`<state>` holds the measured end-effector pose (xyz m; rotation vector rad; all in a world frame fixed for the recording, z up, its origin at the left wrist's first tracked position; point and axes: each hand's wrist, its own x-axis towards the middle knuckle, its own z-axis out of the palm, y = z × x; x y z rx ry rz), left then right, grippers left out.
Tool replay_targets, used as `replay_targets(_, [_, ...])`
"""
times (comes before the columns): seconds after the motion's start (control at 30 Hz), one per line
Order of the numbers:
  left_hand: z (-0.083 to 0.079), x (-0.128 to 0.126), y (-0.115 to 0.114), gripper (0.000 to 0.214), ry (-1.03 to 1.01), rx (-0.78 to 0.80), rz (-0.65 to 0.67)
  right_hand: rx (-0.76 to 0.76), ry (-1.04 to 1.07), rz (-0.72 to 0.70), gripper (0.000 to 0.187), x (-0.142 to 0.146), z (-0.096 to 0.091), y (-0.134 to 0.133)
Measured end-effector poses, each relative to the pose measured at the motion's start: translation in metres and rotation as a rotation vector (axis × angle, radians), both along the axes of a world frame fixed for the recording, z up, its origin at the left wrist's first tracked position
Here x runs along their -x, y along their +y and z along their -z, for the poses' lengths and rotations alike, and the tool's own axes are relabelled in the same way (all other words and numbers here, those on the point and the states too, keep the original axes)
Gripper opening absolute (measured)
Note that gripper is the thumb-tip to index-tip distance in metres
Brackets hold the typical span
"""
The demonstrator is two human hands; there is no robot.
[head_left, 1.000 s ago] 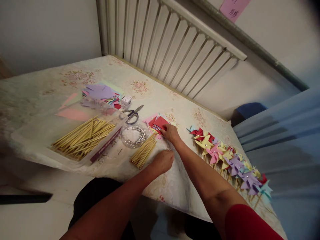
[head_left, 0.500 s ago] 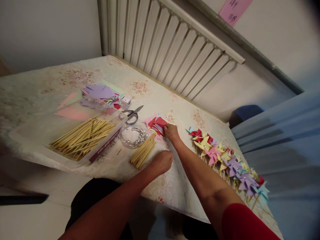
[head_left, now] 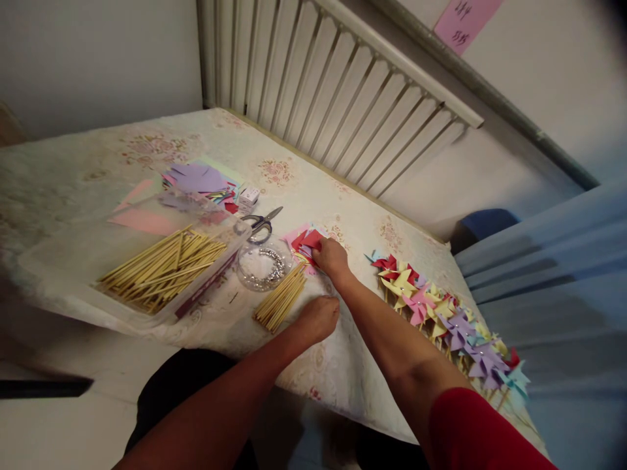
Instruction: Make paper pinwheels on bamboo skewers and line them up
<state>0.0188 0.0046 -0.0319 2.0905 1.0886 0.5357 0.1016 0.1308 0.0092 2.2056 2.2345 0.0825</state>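
Note:
My right hand is at the right edge of a small stack of cut paper pieces, its fingers closed on a red piece of paper on top. Nearer to me, my left hand rests low over the table, curled into a fist. What it holds, if anything, is hidden. A bundle of thin wooden sticks lies just left of that hand. Beyond the sticks is a clear round dish of small silvery pieces.
Rows of finished paper pinwheels lie along the right. On the left, a clear plastic box holds many sticks. Behind it are coloured paper sheets, a small white box and scissors. A radiator borders the far edge.
My right hand has slid slightly left, further over the paper stack, and its fingers now cover more of the red piece. My left hand has hardly moved.

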Motion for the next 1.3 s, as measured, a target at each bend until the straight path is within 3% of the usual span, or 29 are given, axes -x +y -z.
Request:
replay_targets(0.33, [-0.002, -0.001, 0.002, 0.024, -0.002, 0.050, -0.008, 0.022, -0.064, 0.008, 0.032, 0.009, 0.005, 0.008])
replay_targets(0.63, [-0.008, 0.002, 0.002, 0.022, -0.016, 0.071, 0.001, -0.026, -0.042, 0.045, 0.033, 0.008, 0.008, 0.010])
replay_targets(0.87, [-0.002, 0.000, 0.003, 0.024, -0.020, 0.046, -0.013, -0.056, 0.055, 0.129, 0.032, 0.003, 0.011, 0.013])
replay_targets(1.17, [0.000, 0.002, 0.002, 0.024, -0.040, 0.028, -0.010, -0.304, 0.356, 0.413, 0.030, -0.039, 0.005, 0.020])
replay_targets(1.3, [0.000, 0.001, 0.005, 0.021, -0.098, 0.046, -0.030, -0.408, 0.470, 0.461, 0.030, -0.068, 0.000, 0.019])
